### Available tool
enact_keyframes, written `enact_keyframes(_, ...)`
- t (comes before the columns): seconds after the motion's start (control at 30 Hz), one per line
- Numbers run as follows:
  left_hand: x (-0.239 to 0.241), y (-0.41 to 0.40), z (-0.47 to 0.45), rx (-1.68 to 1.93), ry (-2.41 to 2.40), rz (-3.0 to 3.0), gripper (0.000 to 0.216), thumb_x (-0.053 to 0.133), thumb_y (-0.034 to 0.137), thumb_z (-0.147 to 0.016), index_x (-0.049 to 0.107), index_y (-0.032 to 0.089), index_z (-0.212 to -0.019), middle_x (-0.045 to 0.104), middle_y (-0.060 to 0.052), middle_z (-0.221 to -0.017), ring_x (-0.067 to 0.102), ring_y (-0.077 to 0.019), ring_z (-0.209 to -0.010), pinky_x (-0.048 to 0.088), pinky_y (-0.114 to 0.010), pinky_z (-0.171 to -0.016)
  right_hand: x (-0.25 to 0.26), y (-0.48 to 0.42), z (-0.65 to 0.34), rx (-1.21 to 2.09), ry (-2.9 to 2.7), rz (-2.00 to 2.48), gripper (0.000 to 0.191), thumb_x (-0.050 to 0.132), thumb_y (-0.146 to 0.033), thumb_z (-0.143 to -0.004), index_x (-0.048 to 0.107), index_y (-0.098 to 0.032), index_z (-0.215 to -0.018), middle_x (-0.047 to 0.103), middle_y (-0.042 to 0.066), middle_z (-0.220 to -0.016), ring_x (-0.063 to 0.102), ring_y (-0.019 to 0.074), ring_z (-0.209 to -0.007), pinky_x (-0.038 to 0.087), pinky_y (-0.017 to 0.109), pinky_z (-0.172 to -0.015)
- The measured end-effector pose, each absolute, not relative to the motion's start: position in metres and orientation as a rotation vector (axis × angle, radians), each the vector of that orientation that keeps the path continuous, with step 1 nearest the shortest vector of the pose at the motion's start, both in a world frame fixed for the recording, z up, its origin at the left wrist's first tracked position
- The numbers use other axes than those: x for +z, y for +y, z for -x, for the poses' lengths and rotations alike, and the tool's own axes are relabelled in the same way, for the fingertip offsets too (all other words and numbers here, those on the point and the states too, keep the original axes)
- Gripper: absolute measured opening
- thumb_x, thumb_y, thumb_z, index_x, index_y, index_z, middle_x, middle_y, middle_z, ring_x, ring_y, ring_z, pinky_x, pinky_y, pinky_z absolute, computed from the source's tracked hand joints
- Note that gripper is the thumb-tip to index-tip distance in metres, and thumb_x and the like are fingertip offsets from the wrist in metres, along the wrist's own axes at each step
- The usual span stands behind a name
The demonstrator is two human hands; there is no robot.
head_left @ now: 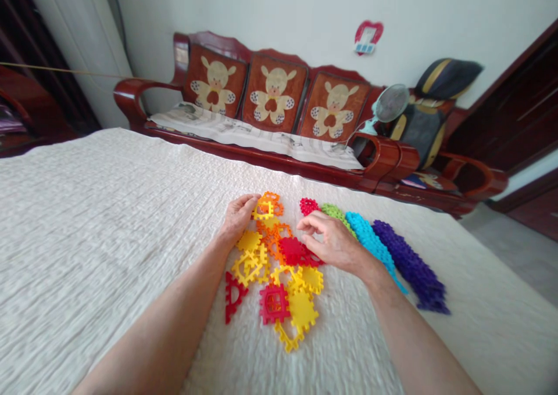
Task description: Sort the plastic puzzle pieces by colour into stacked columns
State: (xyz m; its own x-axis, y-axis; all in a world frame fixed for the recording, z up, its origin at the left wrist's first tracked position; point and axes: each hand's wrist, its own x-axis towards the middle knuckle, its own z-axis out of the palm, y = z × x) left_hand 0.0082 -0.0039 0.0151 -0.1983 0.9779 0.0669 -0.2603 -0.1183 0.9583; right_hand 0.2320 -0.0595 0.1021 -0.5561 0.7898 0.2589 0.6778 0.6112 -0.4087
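Observation:
A heap of flat toothed plastic tiles (279,273) in yellow, orange and red lies on a cream textured cloth (100,232). My left hand (238,218) is curled at the heap's far left edge, fingers closed on a yellow open-frame tile (264,210). My right hand (331,241) hovers over the heap's right side, fingertips pinched together just above a solid red tile (291,250); what they hold, if anything, is hidden. Behind my right hand lie sorted rows of tiles: red (308,205), green (336,214), blue (370,238) and purple (412,264).
A dark red wooden bench (379,162) with bear-print back cushions stands along the cloth's far edge. A small fan (390,103) and a dark bag (444,78) sit at its right end. A dark wooden door (518,104) is at the right.

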Motion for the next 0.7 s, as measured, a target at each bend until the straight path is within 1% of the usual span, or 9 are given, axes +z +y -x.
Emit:
enact_keyframes(0.07,0.015,-0.004,-0.008,1.534,1.100,-0.966,0.035,0.068,0.046,-0.069,0.072,0.017,-0.087,0.065,0.003,-0.062,0.054,-0.0100,-0.051,0.042,-0.020,-0.050,0.098,-0.058,-0.233,0.294,-2.380,1.293,0.010,0.052,-0.014,-0.081,0.061,-0.019,-0.082,0.064,0.002,-0.083,0.060,0.0135,-0.076,0.044,0.025,-0.071)
enact_keyframes(0.13,0.015,-0.004,-0.008,1.543,1.109,-0.960,0.035,0.069,0.046,-0.068,0.072,0.016,-0.088,0.065,0.002,-0.063,0.054,-0.0101,-0.052,0.042,-0.020,-0.051,0.089,-0.058,-0.230,0.226,-2.376,1.437,0.008,0.055,-0.025,-0.084,0.061,-0.019,-0.082,0.065,0.004,-0.083,0.060,0.0160,-0.076,0.043,0.028,-0.071)
enact_keyframes(0.17,0.015,-0.003,-0.008,1.546,1.109,-0.960,0.036,0.069,0.046,-0.068,0.072,0.016,-0.088,0.066,0.002,-0.063,0.055,-0.0102,-0.052,0.042,-0.020,-0.051,0.083,-0.059,-0.227,0.205,-2.382,1.500,0.014,0.057,-0.032,-0.084,0.061,-0.018,-0.086,0.066,0.005,-0.085,0.061,0.0175,-0.078,0.043,0.029,-0.072)
enact_keyframes(0.23,0.015,-0.003,-0.009,1.549,1.104,-0.964,0.037,0.069,0.047,-0.068,0.072,0.016,-0.088,0.066,0.002,-0.064,0.055,-0.0102,-0.053,0.043,-0.020,-0.052,0.073,-0.063,-0.217,0.165,-2.394,1.595,0.031,0.060,-0.045,-0.082,0.061,-0.017,-0.096,0.067,0.008,-0.092,0.062,0.0209,-0.084,0.044,0.032,-0.076)
enact_keyframes(0.3,0.016,-0.003,-0.009,1.545,1.104,-0.965,0.037,0.069,0.047,-0.067,0.071,0.016,-0.087,0.065,0.002,-0.063,0.055,-0.0102,-0.052,0.043,-0.020,-0.051,0.066,-0.069,-0.206,0.119,-2.407,1.642,0.042,0.060,-0.053,-0.081,0.060,-0.016,-0.102,0.066,0.011,-0.098,0.062,0.0238,-0.091,0.044,0.034,-0.081)
enact_keyframes(0.37,0.016,-0.003,-0.009,1.536,1.108,-0.970,0.037,0.069,0.047,-0.067,0.071,0.016,-0.087,0.065,0.002,-0.062,0.054,-0.0101,-0.051,0.042,-0.020,-0.050,0.064,-0.073,-0.197,0.105,-2.418,1.661,0.043,0.059,-0.053,-0.081,0.060,-0.017,-0.104,0.066,0.013,-0.101,0.061,0.0250,-0.097,0.043,0.035,-0.085)
enact_keyframes(0.43,0.016,-0.003,-0.008,1.528,1.120,-0.981,0.037,0.069,0.048,-0.067,0.071,0.016,-0.088,0.065,0.002,-0.061,0.053,-0.0096,-0.049,0.040,-0.020,-0.048,0.066,-0.074,-0.193,0.137,-2.419,1.660,0.037,0.059,-0.048,-0.081,0.061,-0.017,-0.103,0.066,0.012,-0.101,0.061,0.0241,-0.099,0.042,0.035,-0.088)
enact_keyframes(0.6,0.012,-0.001,-0.007,1.527,1.143,-0.999,0.037,0.069,0.048,-0.069,0.071,0.017,-0.089,0.062,0.004,-0.057,0.047,-0.0078,-0.044,0.036,-0.019,-0.046,0.071,-0.070,-0.198,0.273,-2.388,1.663,0.028,0.060,-0.033,-0.079,0.061,-0.018,-0.102,0.068,0.009,-0.101,0.063,0.0201,-0.092,0.044,0.030,-0.083)
enact_keyframes(0.7,0.009,0.001,-0.007,1.542,1.131,-1.001,0.037,0.070,0.048,-0.069,0.072,0.017,-0.089,0.063,0.003,-0.058,0.050,-0.0085,-0.047,0.038,-0.019,-0.048,0.070,-0.070,-0.202,0.307,-2.378,1.607,0.030,0.059,-0.039,-0.081,0.061,-0.018,-0.102,0.067,0.009,-0.103,0.062,0.0197,-0.095,0.044,0.030,-0.085)
